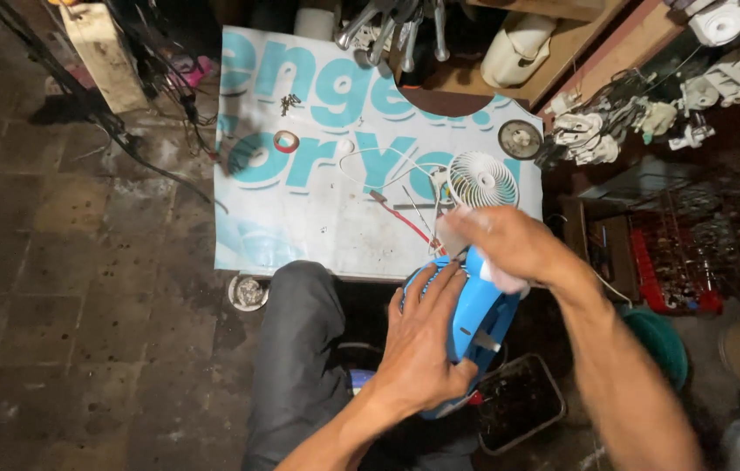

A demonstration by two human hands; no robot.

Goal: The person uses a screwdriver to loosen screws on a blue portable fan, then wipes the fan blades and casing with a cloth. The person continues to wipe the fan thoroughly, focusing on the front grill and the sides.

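- A person's left hand (422, 344) grips a blue plastic housing (474, 314) over the lap, fingers (429, 286) spread and wrapped across its curved side, thumb hooked round its lower edge.
- The right hand (509, 244) presses on the top end of the housing, fingers curled closed around a pale cloth (502, 277); motion blur hides the fingertips.
- The housing sits just in front of the surface (317, 227), which is covered by a white printed sheet with large teal lettering.
- On that sheet, just beyond the right hand, lies a white round fan grille (483, 179); a red wire (405, 218) and a white cable (370, 161) run beside it.
- A red tape ring (286, 140) lies farther left on the sheet, and a round metal disc (520, 138) rests at its right edge.
- A dark tray (522, 401) stands on the floor below the housing.
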